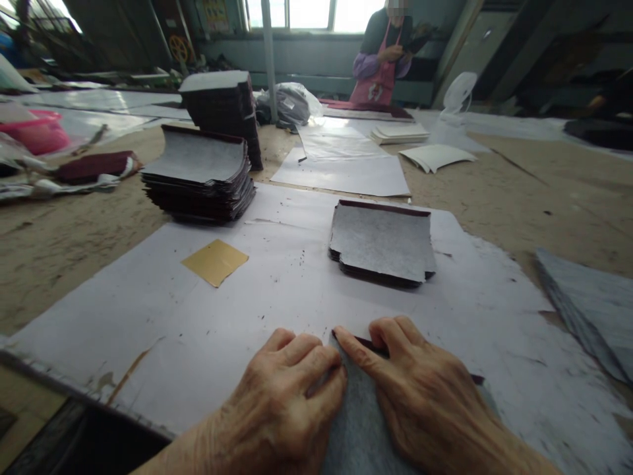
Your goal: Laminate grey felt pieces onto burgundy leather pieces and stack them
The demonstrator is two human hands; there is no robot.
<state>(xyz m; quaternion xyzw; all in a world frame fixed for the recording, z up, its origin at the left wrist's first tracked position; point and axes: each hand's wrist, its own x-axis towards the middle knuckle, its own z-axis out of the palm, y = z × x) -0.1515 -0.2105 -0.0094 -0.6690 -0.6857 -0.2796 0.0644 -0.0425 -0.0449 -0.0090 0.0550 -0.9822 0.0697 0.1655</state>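
A grey piece with a dark maroon edge strip [363,422] lies on the white sheet [277,290] at the bottom centre. My left hand [297,389] rests at its left edge, fingers curled and pressed together; what they grip, if anything, is hidden. My right hand [420,376] lies over the piece's far edge, its index finger stretched onto the far left corner and the other fingers bent over the dark strip. Beyond my hands sits a low stack of similar grey pieces [383,241]. A gold-coloured square [215,262] lies to the left.
Tall stacks of grey and dark pieces [198,158] [220,99] stand at the back left. Farther off are a pink basin [44,135], white sheets and a plastic bag [291,102]. A person in a pink apron [380,59] stands across the table. Grey material [588,303] lies at right.
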